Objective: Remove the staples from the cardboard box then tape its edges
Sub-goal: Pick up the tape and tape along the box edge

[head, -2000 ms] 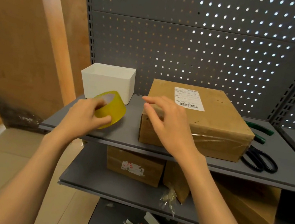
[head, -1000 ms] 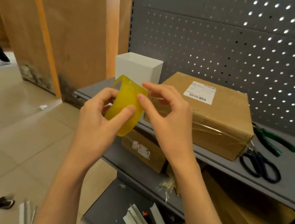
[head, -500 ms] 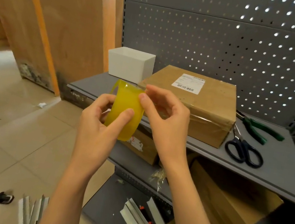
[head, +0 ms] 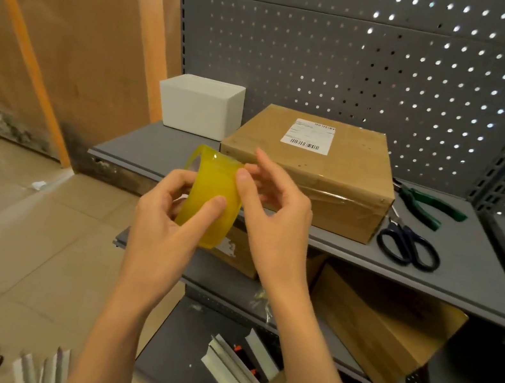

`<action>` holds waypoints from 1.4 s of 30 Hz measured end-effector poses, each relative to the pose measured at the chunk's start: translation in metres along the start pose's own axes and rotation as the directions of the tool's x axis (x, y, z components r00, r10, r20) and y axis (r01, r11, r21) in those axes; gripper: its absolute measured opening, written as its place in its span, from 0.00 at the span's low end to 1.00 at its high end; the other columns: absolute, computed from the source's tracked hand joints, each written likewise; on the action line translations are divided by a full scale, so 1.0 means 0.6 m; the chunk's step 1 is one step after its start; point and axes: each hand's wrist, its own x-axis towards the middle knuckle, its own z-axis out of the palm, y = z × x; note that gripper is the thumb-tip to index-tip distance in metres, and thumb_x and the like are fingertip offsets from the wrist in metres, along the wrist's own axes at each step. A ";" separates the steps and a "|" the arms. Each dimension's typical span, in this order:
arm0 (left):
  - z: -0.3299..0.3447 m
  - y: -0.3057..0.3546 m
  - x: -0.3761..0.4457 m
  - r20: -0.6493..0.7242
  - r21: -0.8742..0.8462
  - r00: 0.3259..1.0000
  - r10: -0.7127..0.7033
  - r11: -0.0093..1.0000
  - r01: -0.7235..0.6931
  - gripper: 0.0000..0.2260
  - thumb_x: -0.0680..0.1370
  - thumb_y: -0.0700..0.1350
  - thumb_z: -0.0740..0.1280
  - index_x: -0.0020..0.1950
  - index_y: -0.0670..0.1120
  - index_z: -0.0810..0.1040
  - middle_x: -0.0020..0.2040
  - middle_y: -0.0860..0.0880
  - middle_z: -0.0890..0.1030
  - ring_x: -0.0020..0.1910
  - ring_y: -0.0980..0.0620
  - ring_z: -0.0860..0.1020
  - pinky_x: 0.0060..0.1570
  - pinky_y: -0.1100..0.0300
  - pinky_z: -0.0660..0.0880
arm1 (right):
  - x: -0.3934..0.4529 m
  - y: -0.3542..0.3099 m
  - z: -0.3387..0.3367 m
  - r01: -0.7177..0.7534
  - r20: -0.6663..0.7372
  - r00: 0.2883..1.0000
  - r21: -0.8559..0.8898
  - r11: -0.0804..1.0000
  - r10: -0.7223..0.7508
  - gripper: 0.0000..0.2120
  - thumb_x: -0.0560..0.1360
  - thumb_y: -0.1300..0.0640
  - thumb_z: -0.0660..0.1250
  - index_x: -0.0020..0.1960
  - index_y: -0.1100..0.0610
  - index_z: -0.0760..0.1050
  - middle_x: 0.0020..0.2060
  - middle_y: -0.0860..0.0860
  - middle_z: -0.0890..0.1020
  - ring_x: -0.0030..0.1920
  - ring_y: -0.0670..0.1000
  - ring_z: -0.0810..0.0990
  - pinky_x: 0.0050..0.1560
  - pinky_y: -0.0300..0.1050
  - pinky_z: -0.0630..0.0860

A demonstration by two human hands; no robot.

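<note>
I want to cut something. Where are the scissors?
In the head view, the scissors lie on the right of the grey shelf, beside the cardboard box, just in front of the green pliers.

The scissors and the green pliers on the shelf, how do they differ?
The scissors have dark looped handles; the green pliers have straight green grips without loops. The scissors lie nearer the shelf's front edge, the pliers further back toward the pegboard. The scissors' blades reach up to the pliers' handle. Both lie flat to the right of the cardboard box, untouched by either hand.
</note>
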 end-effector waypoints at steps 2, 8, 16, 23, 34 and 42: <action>-0.003 -0.006 0.000 0.012 -0.010 1.000 -0.018 1.000 0.018 0.04 0.74 0.43 0.69 0.47 0.46 0.78 0.40 0.53 0.81 0.37 0.62 0.77 0.33 0.72 0.72 | -0.004 0.004 0.007 0.005 -0.070 0.998 0.045 0.999 -0.002 0.09 0.75 0.57 0.68 0.55 0.53 0.76 0.46 0.46 0.82 0.48 0.43 0.80 0.52 0.46 0.77; -0.021 -0.017 -0.001 0.037 -0.022 0.999 -0.036 0.999 0.036 0.09 0.72 0.48 0.69 0.49 0.46 0.77 0.42 0.54 0.81 0.39 0.60 0.79 0.34 0.72 0.73 | -0.019 0.019 0.035 -0.009 -0.101 0.995 0.045 0.999 0.014 0.03 0.76 0.58 0.67 0.48 0.57 0.77 0.43 0.47 0.81 0.47 0.46 0.79 0.49 0.45 0.77; -0.029 -0.033 -0.004 0.068 -0.026 0.996 -0.058 0.998 0.060 0.06 0.72 0.47 0.70 0.48 0.49 0.77 0.42 0.53 0.81 0.39 0.59 0.79 0.34 0.70 0.74 | -0.032 0.022 0.045 -0.048 -0.197 0.978 0.092 0.995 0.066 0.09 0.74 0.59 0.68 0.53 0.55 0.75 0.45 0.48 0.81 0.47 0.43 0.80 0.48 0.38 0.77; -0.015 -0.025 0.006 0.068 -0.028 0.997 -0.035 0.999 0.037 0.06 0.73 0.46 0.69 0.48 0.48 0.77 0.41 0.53 0.81 0.38 0.59 0.79 0.33 0.71 0.73 | -0.021 0.017 0.034 -0.031 -0.191 0.981 -0.028 0.999 0.025 0.06 0.75 0.56 0.67 0.51 0.54 0.80 0.46 0.47 0.81 0.49 0.44 0.78 0.51 0.41 0.75; 0.002 -0.024 0.012 0.039 -0.012 0.998 -0.053 0.999 0.053 0.04 0.74 0.43 0.68 0.48 0.48 0.77 0.40 0.55 0.81 0.38 0.61 0.78 0.34 0.71 0.73 | 0.006 0.028 0.009 -0.011 -0.096 0.995 0.011 1.000 0.012 0.04 0.74 0.58 0.69 0.47 0.52 0.81 0.44 0.46 0.82 0.47 0.44 0.80 0.51 0.46 0.77; 0.015 -0.024 0.007 0.061 -0.026 0.992 -0.106 0.994 0.108 0.09 0.71 0.50 0.67 0.49 0.49 0.76 0.41 0.57 0.81 0.39 0.61 0.79 0.32 0.73 0.73 | 0.016 0.040 0.002 0.002 -0.084 0.996 0.003 1.000 -0.001 0.03 0.74 0.60 0.68 0.44 0.57 0.80 0.44 0.48 0.79 0.48 0.44 0.77 0.51 0.46 0.76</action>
